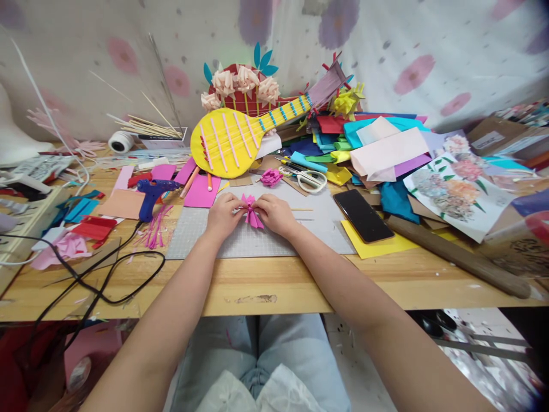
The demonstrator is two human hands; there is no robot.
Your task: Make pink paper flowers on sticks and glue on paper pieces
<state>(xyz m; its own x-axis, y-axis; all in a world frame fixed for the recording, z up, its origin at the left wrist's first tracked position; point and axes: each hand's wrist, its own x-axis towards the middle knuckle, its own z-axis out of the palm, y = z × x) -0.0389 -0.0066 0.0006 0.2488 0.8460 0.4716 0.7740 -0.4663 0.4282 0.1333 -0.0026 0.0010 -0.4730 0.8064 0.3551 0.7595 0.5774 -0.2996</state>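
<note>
My left hand [223,216] and my right hand [277,214] meet over a grey cutting mat [257,237] on the wooden table. Between their pinched fingers is a small pink paper flower [251,212] with fringed petals hanging down. Both hands are closed on it from either side. A second pink paper flower [271,177] lies on the mat just beyond the hands.
A blue glue gun [152,191] with its black cord lies at left. White scissors [306,178], a black phone [362,215], a yellow paper guitar [240,137], a heap of coloured paper [377,149] and a wooden stick [458,257] lie behind and to the right.
</note>
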